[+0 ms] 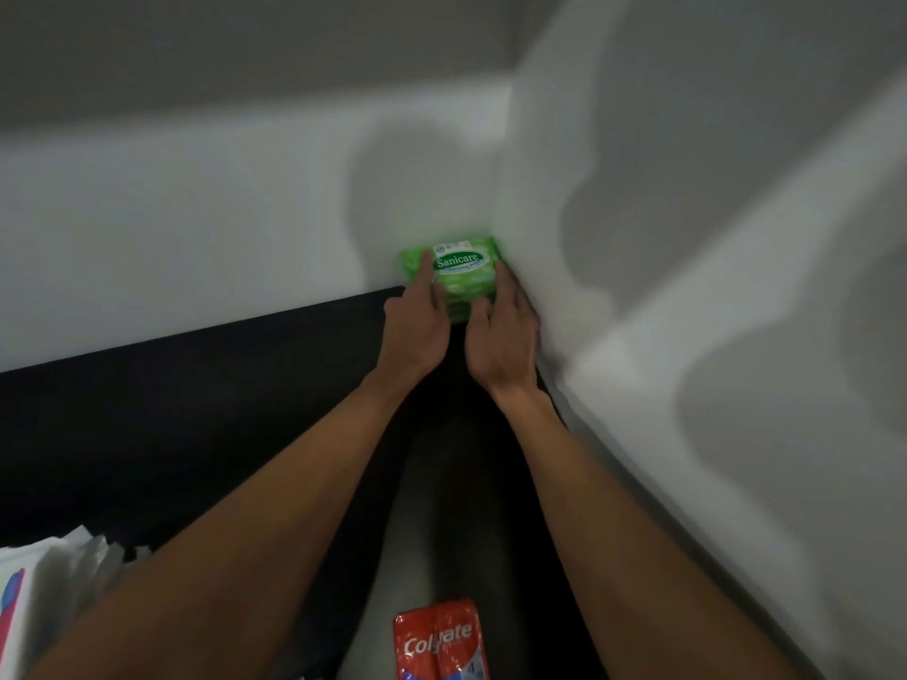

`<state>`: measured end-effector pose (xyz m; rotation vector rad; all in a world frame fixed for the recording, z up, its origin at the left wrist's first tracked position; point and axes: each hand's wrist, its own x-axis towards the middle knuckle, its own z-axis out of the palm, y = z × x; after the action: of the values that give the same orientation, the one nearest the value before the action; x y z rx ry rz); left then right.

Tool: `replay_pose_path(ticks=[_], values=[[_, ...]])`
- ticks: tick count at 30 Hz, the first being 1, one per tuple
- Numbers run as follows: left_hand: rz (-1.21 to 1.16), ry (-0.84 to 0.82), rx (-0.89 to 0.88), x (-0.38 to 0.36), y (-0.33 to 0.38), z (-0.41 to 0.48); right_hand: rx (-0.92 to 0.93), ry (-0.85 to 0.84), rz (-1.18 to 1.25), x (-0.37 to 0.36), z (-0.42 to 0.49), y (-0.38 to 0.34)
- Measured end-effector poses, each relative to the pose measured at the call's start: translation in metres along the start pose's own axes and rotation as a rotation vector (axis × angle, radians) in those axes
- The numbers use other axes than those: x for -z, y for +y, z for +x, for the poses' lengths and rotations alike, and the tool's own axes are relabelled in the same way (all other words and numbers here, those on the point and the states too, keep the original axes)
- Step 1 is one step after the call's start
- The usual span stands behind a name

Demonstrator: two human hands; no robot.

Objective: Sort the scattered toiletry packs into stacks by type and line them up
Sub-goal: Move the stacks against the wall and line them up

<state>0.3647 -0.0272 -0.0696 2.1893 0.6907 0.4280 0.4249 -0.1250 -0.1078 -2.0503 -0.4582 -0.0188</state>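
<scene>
A stack of green Sanicare wipe packs [461, 267] stands in the far corner of the black table, against both white walls. My left hand [417, 326] rests on the stack's left side, index finger on the top pack. My right hand [503, 336] presses the stack's right side, fingers along its edge. A red Colgate toothpaste pack [439, 640] lies at the near edge, between my forearms. White packs with pink and blue print [34, 596] sit at the lower left.
The black table [172, 419] runs from the left to the corner. White walls [196, 228] close it at the back and along the right side.
</scene>
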Motion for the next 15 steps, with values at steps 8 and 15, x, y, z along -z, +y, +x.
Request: replay_pose_path(ticks=[8,15], values=[[-0.081,-0.006,0.076,-0.003,-0.007,0.007,0.113,0.160,-0.189,0.007,-0.018,-0.008],[-0.275,0.073,0.304,0.008,0.006,0.009,-0.708,0.184,0.550,0.007,-0.009,-0.026]])
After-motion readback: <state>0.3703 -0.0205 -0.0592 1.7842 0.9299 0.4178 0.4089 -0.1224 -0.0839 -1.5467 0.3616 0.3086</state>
